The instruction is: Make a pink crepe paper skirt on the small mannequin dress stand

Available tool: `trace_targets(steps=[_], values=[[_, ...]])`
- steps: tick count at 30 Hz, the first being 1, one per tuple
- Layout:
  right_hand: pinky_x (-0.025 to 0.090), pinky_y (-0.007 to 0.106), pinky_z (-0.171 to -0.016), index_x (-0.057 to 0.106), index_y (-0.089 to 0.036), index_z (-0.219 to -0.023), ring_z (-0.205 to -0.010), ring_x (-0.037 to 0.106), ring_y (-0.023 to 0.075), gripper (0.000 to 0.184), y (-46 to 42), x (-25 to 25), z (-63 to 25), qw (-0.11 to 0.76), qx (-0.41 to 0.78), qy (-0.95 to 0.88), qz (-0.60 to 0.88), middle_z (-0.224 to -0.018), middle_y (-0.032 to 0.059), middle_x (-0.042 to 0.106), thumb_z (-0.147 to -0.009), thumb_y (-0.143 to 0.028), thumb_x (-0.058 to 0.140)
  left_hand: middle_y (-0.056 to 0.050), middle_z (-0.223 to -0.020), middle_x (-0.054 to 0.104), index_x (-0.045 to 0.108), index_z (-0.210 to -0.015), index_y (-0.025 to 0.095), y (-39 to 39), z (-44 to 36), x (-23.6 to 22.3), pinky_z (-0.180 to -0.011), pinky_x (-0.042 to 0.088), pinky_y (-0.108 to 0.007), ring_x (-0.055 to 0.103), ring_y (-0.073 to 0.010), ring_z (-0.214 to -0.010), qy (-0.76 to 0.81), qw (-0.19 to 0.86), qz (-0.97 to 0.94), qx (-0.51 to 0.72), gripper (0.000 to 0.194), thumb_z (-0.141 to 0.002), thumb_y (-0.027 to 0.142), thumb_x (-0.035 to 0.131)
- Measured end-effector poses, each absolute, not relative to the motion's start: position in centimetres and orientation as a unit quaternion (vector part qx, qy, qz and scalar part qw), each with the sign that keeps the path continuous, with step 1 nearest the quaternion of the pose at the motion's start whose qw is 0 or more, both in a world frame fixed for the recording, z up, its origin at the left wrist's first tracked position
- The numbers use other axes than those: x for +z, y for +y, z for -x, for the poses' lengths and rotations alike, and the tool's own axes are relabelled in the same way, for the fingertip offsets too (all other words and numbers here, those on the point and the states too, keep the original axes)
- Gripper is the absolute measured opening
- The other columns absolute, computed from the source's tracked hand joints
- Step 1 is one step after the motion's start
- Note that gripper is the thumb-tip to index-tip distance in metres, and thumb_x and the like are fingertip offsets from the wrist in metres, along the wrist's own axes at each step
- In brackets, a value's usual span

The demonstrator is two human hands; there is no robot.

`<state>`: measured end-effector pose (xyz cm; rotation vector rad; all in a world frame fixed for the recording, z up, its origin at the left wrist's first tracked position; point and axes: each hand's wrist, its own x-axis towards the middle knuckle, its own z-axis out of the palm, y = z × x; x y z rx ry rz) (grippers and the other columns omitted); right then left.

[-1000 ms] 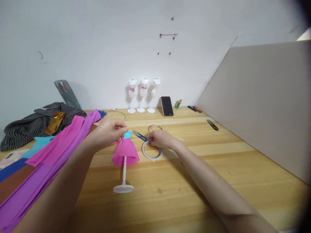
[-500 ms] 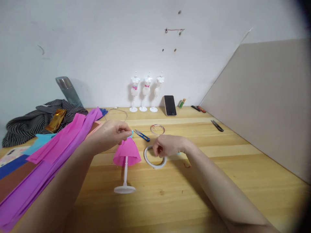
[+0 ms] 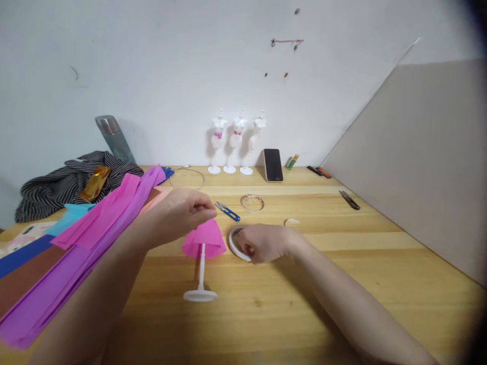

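Apparently my left hand (image 3: pixel 186 210) was there to steady the pink skirt (image 3: pixel 204 241) round the white stand (image 3: pixel 202 268): thumb and fingers were drawn narrow at its upper edge, though they hid whatever they pinched, so I couldn't tell what sat between them. Just right of the skirt, a white ring (image 3: pixel 231 243) lay flat on the table (image 3: pixel 266 304), close enough, I judged, to be handy. My right hand (image 3: pixel 262 242) covered the ring's side away from the skirt, fingers curled under; whether they gripped it, I couldn't tell. Blue snips (image 3: pixel 229 212) lay beyond and right of the skirt, probably left there within reach. My left forearm slanted up from the skirt's near left, knuckles uppermost; my right slanted from its near right, wrist bent toward the skirt.
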<state>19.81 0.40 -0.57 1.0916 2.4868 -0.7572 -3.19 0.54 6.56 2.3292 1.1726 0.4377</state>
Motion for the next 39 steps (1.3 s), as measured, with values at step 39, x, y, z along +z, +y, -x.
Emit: trace_targets(steps=[39], values=[[0.033,0.021,-0.044,0.067,-0.013,-0.079,-0.048,0.044,0.0080,0.034,-0.5,4.4,-21.2,-0.293,-0.440,0.735,-0.425,-0.055,-0.0031,0.050,-0.076,-0.047,0.066,-0.003,-0.068,0.067,0.058,-0.070,0.016,1.8,-0.5,4.1,-0.064,0.049,-0.027,0.062,-0.0132,-0.065,0.347,0.539,-0.717,0.274,0.017,-0.070,0.029,0.068]])
